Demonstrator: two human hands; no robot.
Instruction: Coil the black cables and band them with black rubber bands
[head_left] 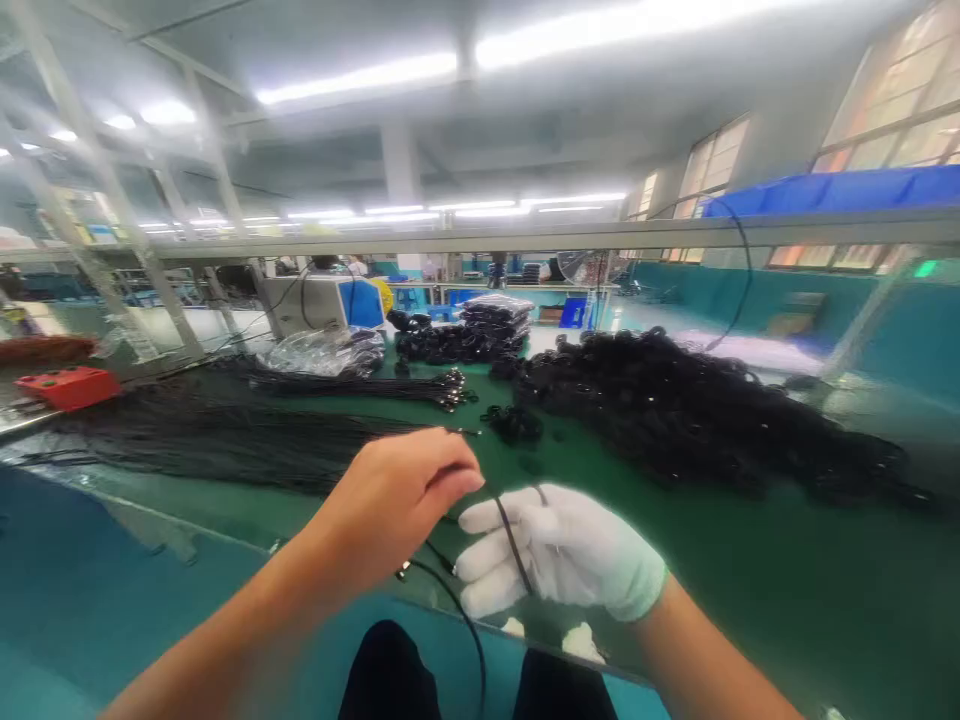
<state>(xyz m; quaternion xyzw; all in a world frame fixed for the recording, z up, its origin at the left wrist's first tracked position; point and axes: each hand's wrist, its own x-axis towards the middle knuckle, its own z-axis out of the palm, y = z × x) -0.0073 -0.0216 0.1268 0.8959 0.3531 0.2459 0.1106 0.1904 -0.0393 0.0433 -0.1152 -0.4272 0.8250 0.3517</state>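
A black cable (513,540) runs from the fingertips of my bare left hand (409,490) down across the fingers of my right hand (555,550). My left hand is closed, with thumb and fingers pinched on the cable. A white glove covers my right hand, which is turned palm up with its fingers bent round the cable. Below the hands, a length of cable (469,620) hangs over the table's front edge, and small metal connector ends (403,571) show beside the left wrist.
Long black cables (225,440) lie across the green table (720,590) at left. A heap of coiled cables (675,400) covers the right. Behind are a plastic bag (326,352) and stacked coils (495,325). A red box (69,388) sits far left; a shelf rail (465,241) crosses above.
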